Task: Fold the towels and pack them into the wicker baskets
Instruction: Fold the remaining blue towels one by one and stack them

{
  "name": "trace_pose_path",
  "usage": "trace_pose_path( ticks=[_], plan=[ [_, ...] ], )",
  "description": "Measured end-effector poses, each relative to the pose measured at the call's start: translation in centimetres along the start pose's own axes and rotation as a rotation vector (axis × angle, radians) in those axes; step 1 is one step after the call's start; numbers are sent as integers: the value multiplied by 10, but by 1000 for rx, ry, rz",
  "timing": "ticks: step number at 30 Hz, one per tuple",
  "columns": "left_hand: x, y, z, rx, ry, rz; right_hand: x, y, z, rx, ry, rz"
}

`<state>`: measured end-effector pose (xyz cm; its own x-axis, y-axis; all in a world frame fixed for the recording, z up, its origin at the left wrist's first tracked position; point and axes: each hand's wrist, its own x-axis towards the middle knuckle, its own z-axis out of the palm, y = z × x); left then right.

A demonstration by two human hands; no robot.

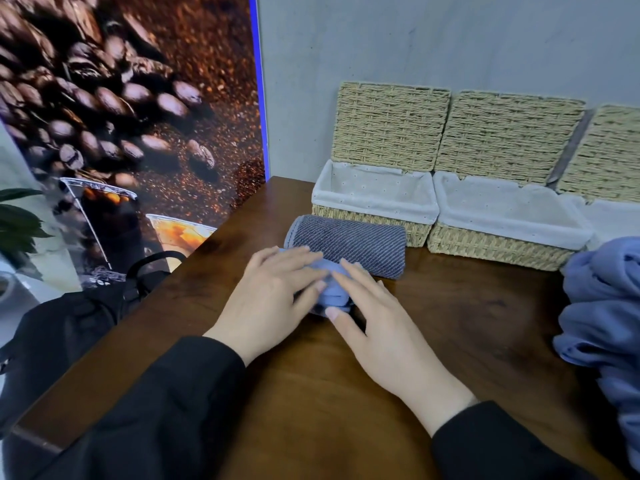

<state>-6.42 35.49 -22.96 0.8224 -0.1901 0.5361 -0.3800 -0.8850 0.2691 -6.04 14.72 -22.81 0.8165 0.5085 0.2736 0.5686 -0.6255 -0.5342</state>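
Observation:
A small light-blue towel [333, 292] lies bunched on the brown table [450, 323], mostly covered by my hands. My left hand [273, 292] presses flat on its left part with straight fingers. My right hand [374, 317] rests on its right part, fingers straight. Just behind it lies a rolled dark grey-blue towel [349, 242], touching the front of the left wicker basket [374, 202]. The middle wicker basket [509, 220] stands to its right. Both have white cloth liners, open lids leaning back, and no towels showing inside.
A third wicker basket [613, 216] is cut off at the right edge. A heap of blue towels [602, 317] lies at the table's right side. A black bag [69, 327] sits left of the table below a coffee-bean poster [121, 98].

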Motion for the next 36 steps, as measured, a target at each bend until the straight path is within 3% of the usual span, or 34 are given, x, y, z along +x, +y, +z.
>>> trace_pose_path(
  ticks=[3,6,8,16,20,25,31,36],
  plan=[
    [-2,8,4,46,-146,-32,-3,3,-4,-34,-26,34],
    [-2,4,1,43,-196,-108,-4,4,2,-139,-169,14],
    [-3,6,-1,11,-197,-116,-3,5,4,-143,-159,17],
    [-1,61,9,-127,126,-6,-49,1,-35,31,168,51],
    [6,128,24,-270,93,-47,-88,13,-82,-46,282,78],
    [34,213,46,-302,-99,29,-123,51,-170,-207,536,98],
    [82,292,67,-349,-202,152,-156,130,-261,-452,517,391],
    [116,324,83,-431,-245,96,-157,164,-291,-584,405,701]
  ],
)
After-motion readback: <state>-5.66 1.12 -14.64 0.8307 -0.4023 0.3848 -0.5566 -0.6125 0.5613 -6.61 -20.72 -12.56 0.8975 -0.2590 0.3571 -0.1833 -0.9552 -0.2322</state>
